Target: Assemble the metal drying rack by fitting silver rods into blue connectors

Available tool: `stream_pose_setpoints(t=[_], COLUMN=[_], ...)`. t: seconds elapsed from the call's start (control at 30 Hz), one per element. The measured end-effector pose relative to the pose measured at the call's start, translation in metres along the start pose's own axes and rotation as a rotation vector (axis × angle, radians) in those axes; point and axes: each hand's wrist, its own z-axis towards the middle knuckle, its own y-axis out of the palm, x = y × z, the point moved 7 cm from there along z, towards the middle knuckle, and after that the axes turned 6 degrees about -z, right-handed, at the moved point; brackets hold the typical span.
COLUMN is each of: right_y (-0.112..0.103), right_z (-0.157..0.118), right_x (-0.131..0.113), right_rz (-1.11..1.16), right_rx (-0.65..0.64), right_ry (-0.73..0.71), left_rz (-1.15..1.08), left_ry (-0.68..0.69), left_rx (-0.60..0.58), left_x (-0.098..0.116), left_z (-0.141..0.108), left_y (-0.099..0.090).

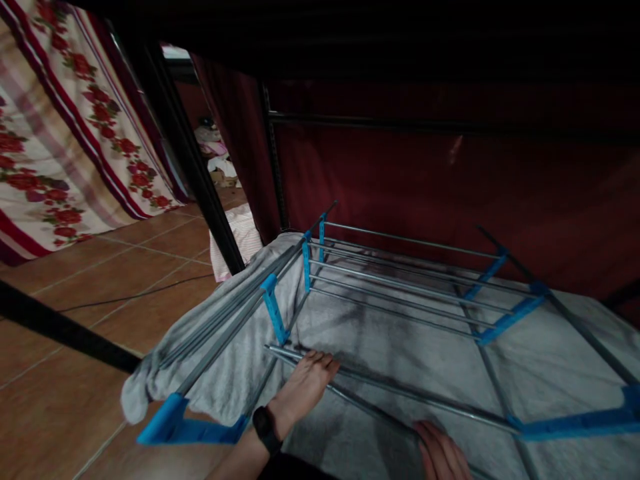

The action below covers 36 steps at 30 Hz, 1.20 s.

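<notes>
A metal rack with blue plastic brackets [274, 308] lies on a grey blanket [365, 313]. My left hand [310, 380], with a dark band on the wrist, is closed around the metal rods near the left end of a long pair. One of these rods [425, 395] runs right to a blue bracket [575, 425]. At the bottom edge, my right hand [441, 450] is partly in view, its fingers bent over the lower rod [367, 405]. Several thin bars [400, 275] span the rack's far part, and a bundle of grey rods [225, 327] lies along its left side.
Black frame posts [193, 157] stand at the left, with a dark bar overhead. A dark red curtain [375, 180] hangs behind. Beyond the bed are a tiled floor [165, 267], a cable, a flowered cloth [80, 133] and a striped cloth [237, 237].
</notes>
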Motion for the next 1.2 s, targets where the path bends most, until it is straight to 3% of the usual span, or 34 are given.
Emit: stream_pose_setpoints(t=[0.13,0.27,0.5,0.6,0.67,0.87,0.93,1.1,1.2], right_y=[-0.001,0.019,0.052,0.063,0.069,0.076,0.076,0.077,0.080], right_z=[0.038,0.068,0.074,0.069,0.065,0.060,0.061,0.061,0.058], right_x=[-0.004,-0.014,0.002,0.010,0.013,0.015,0.016,0.017,0.018], right_rz=[-0.064,-0.066,0.091,0.137,0.144,0.125,0.126,0.160,0.151], right_rx=[0.006,-0.059,-0.184,-0.215,-0.233,-0.264,-0.274,-0.290,-0.299], right_ry=[0.038,-0.028,0.059,0.035,0.027,0.047,0.060,0.059,0.044], left_rz=[0.018,0.021,-0.007,-0.044,-0.086,-0.379,-0.435,-0.495,-0.511], left_ry=[0.008,0.001,0.023,0.056,0.001,-0.485,-0.571,-0.631,-0.646], left_rx=[-0.020,-0.029,0.055,0.196,0.336,0.927,1.022,0.849,0.829], left_x=[-0.001,-0.003,-0.003,-0.004,-0.017,-0.109,-0.127,-0.134,-0.131], left_z=[0.004,0.007,0.012,0.006,-0.007,-0.065,-0.069,-0.041,-0.037], left_y=[0.003,0.004,0.004,-0.002,-0.007,-0.016,-0.016,-0.013,-0.015])
